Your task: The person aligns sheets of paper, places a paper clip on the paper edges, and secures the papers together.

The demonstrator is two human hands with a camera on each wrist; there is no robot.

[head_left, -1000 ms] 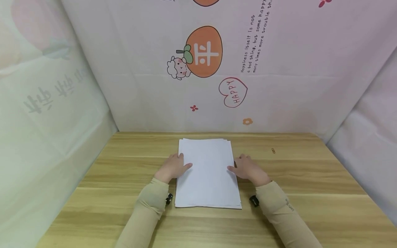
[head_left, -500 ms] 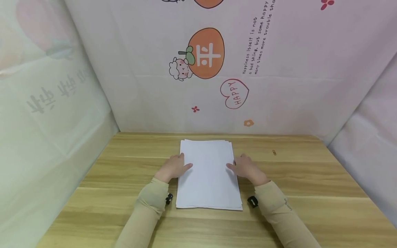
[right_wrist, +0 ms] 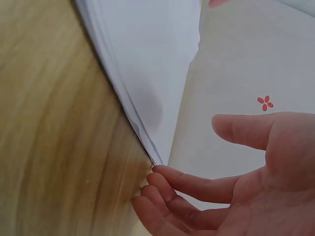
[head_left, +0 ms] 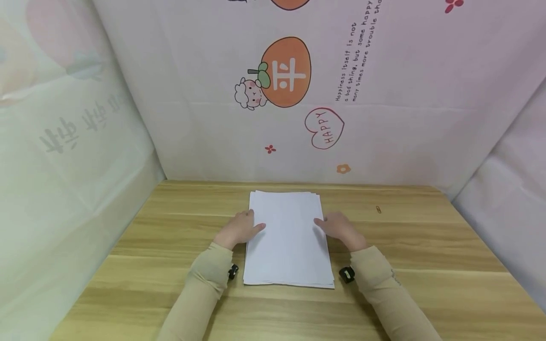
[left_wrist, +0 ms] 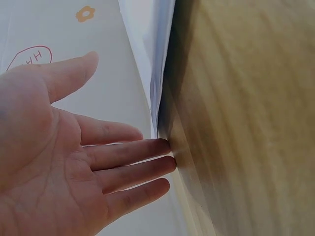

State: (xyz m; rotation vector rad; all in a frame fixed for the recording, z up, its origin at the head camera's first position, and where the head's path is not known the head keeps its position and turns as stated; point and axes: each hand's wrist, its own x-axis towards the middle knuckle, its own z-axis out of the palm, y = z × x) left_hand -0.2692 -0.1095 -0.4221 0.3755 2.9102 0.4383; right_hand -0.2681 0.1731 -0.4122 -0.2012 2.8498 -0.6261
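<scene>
A stack of white paper (head_left: 288, 237) lies flat in the middle of the wooden table (head_left: 426, 246). My left hand (head_left: 239, 229) rests against the stack's left edge, thumb lying on the top sheet. In the left wrist view its fingers (left_wrist: 133, 169) are straight and their tips touch the paper stack's edge (left_wrist: 158, 73). My right hand (head_left: 339, 228) sits at the right edge, thumb on the top sheet. The right wrist view shows its fingertips (right_wrist: 162, 189) loosely bent against the stack's edge (right_wrist: 133, 113). Neither hand grips the paper.
A small paper clip (head_left: 378, 209) lies on the table to the right of the stack. A printed backdrop (head_left: 298, 94) closes off the back, with plain sheets at both sides. Bare wood lies on either side of the paper.
My right hand has slid slightly forward and inward along the stack's right edge. The left hand and the paper have stayed put.
</scene>
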